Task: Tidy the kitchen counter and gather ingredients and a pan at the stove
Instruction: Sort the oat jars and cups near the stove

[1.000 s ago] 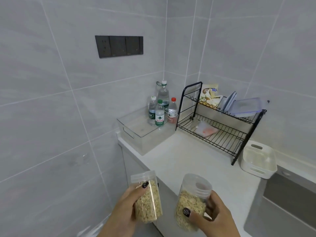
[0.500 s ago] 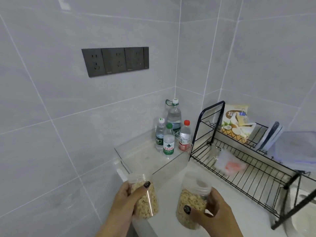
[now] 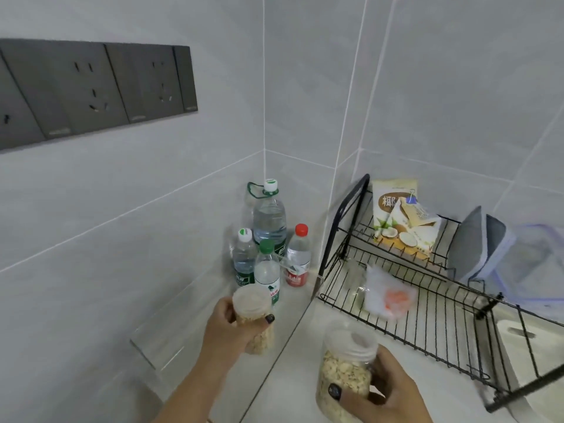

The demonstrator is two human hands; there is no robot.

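my left hand (image 3: 227, 332) was wrapped around a small clear plastic jar of pale oat flakes (image 3: 255, 319), thumb across its front, holding it upright over the open top of a clear acrylic storage bin (image 3: 171, 340) that stood in the corner of the white counter (image 3: 305, 370). my right hand (image 3: 387, 392) gripped a second, wider clear plastic jar of oat flakes (image 3: 345, 370) with a translucent screw lid, thumb pressed on its front and fingers curled behind it, held above the counter just right of the bin's edge. the two jars were apart, each in its own hand.

inside the bin, toward the back, stood four clear water bottles: a tall one with a white cap and green carry ring (image 3: 269, 218), a shorter one with a white cap (image 3: 244, 257), one with a green cap (image 3: 267, 273) just behind my left jar, and one with a red cap and red label (image 3: 299, 257).

to the right stood a black wire two-tier dish rack (image 3: 427, 315). on its upper tier leaned a cream coconut-printed snack bag closed with a blue clip (image 3: 399, 221), beside grey plates standing on edge (image 3: 476, 242) and a clear container with a purple rim (image 3: 537, 264). on the lower tier lay a clear plastic bag with something orange inside (image 3: 390, 294). a white plastic basket (image 3: 518, 340) showed behind the rack's wires. a dark grey row of wall sockets (image 3: 97, 90) sat on the grey tiled wall to the left.
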